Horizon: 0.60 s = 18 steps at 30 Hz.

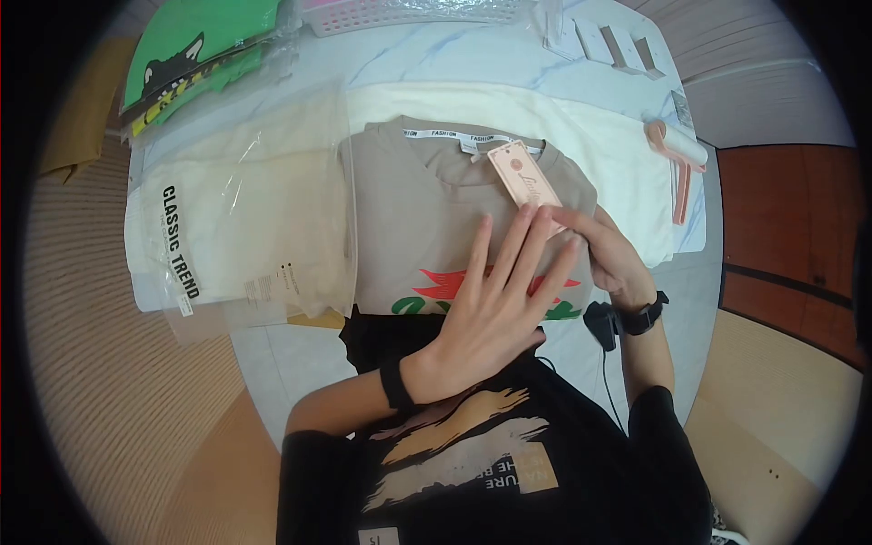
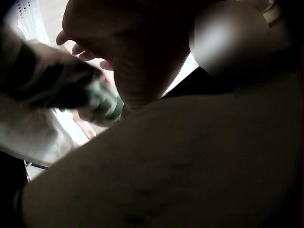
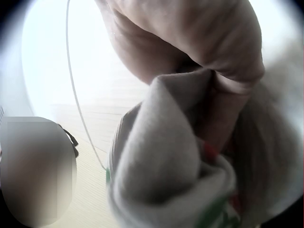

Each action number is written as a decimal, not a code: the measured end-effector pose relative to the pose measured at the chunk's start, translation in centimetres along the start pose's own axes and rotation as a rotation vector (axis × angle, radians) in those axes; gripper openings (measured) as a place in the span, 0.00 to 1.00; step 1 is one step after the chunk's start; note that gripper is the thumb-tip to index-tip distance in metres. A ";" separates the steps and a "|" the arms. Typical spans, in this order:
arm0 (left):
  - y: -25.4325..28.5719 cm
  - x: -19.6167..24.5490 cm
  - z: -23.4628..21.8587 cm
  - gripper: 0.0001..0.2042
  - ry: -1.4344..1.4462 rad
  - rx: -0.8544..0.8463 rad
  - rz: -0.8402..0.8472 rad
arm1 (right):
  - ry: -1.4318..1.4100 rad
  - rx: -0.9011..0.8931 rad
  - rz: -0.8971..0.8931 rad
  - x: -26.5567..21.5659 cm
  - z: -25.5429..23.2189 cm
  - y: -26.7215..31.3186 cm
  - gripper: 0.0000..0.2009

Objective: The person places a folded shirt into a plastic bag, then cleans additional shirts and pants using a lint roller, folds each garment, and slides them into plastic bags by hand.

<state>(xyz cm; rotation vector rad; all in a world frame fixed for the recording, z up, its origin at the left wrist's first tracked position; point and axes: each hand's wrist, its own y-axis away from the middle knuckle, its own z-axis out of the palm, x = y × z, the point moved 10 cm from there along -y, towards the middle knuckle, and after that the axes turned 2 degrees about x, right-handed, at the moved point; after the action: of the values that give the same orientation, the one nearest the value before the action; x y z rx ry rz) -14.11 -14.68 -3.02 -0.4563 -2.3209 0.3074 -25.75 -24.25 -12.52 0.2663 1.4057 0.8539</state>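
A folded grey sweatshirt [image 1: 391, 209] with a red and green print lies collar away from me in the head view. On its chest, below the neckline, is a pink hang tag [image 1: 520, 171]. My left hand [image 1: 490, 313] reaches over the print with straight, spread fingers, their tips at the tag's lower end. At the sweatshirt's right edge, my right hand [image 1: 618, 259] grips the fabric, its fingertips beside the tag. The right wrist view shows grey cloth [image 3: 156, 142] bunched in that hand. In the left wrist view, my left hand [image 2: 142, 52] is dark and partly hidden.
A clear bag printed CLASSIC TREND [image 1: 245, 209] lies left of the sweatshirt over cream cloth [image 1: 618, 163]. Green packaged garments [image 1: 204, 45] and a pink basket [image 1: 409, 16] stand farther back. Small white boxes [image 1: 595, 44] and a pink-handled lint roller [image 1: 677, 150] are on the right.
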 end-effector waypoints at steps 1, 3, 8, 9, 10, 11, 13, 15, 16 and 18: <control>-0.1 0.5 1.0 0.47 -0.195 0.004 0.076 | 0.001 -0.007 0.000 0.0 0.0 0.0 0.23; -0.3 0.2 1.0 0.39 -0.267 0.130 0.115 | -0.164 -0.056 0.034 0.3 0.5 0.5 0.21; -1.0 -0.4 -0.5 0.32 -0.147 0.206 0.085 | -0.043 0.004 -0.038 0.9 -1.0 0.7 0.21; -1.1 -0.7 -0.2 0.33 -0.110 0.170 0.076 | -0.135 -0.062 -0.032 1.1 -0.8 0.6 0.23; -1.1 -1.0 -0.1 0.33 -0.121 0.177 0.068 | -0.224 -0.129 -0.022 1.3 -0.5 0.6 0.24; -0.9 -1.5 -0.3 0.33 -0.027 0.216 0.059 | -0.216 -0.145 -0.016 1.4 -0.4 0.7 0.24; -0.9 -2.3 -1.1 0.33 0.047 0.275 0.033 | -0.633 -0.326 -0.017 0.9 1.0 1.3 0.27; -0.6 -3.6 -2.2 0.32 0.304 0.364 -0.034 | -0.702 -0.362 0.039 3.8 0.8 0.7 0.28; -0.5 -3.9 -2.3 0.32 0.288 0.375 -0.049 | -0.801 -0.433 0.043 4.7 1.5 0.7 0.28; 0.2 -3.3 -3.5 0.28 0.274 0.515 0.044 | -1.514 -0.649 0.224 6.8 2.9 0.5 0.27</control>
<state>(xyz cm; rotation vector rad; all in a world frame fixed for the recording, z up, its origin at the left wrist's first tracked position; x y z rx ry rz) -9.40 -15.56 -2.71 -0.2695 -1.8759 0.7870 -23.72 -18.56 -16.77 0.4248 -0.3204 0.8849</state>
